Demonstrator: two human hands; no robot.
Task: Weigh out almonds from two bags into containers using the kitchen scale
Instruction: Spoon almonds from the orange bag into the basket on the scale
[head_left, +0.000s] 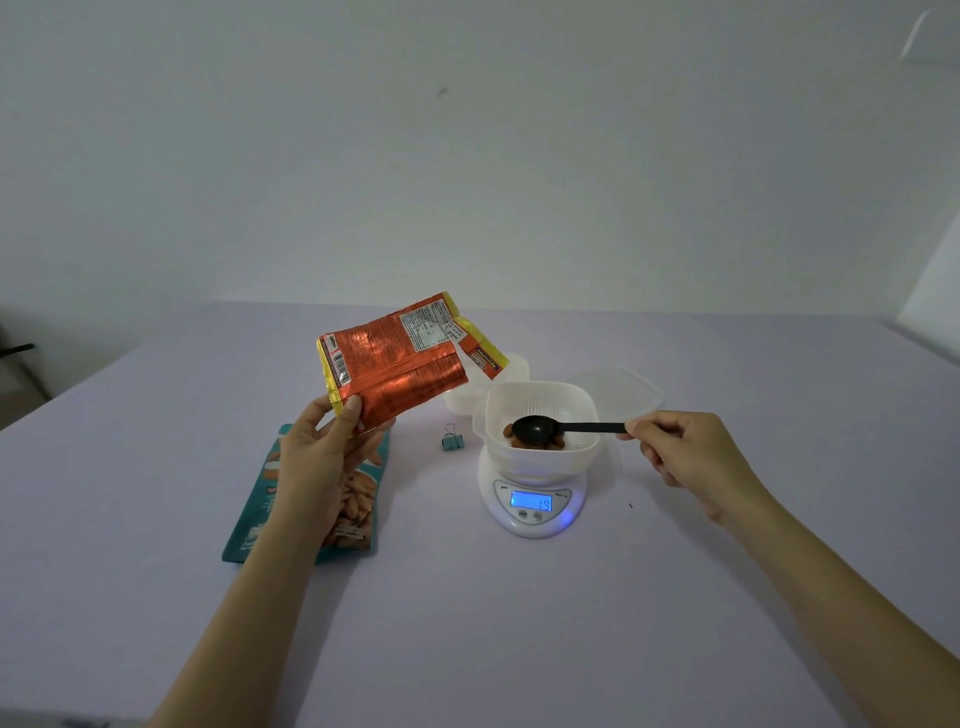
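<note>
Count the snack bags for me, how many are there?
2. The orange bag is held up by the left hand, tilted toward the scale. The teal bag lies flat on the table beneath that hand, partly covered.

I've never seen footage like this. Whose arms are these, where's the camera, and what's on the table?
There is no machine: these are a person's bare arms, filmed by one wide-angle camera worn on the head, looking down. The left hand holds an orange foil bag tilted in the air. The right hand pinches a black spoon over almonds in a white container on a lit kitchen scale. On the lilac table also lie a teal almond bag, a small binder clip and clear tubs behind the scale.
</note>
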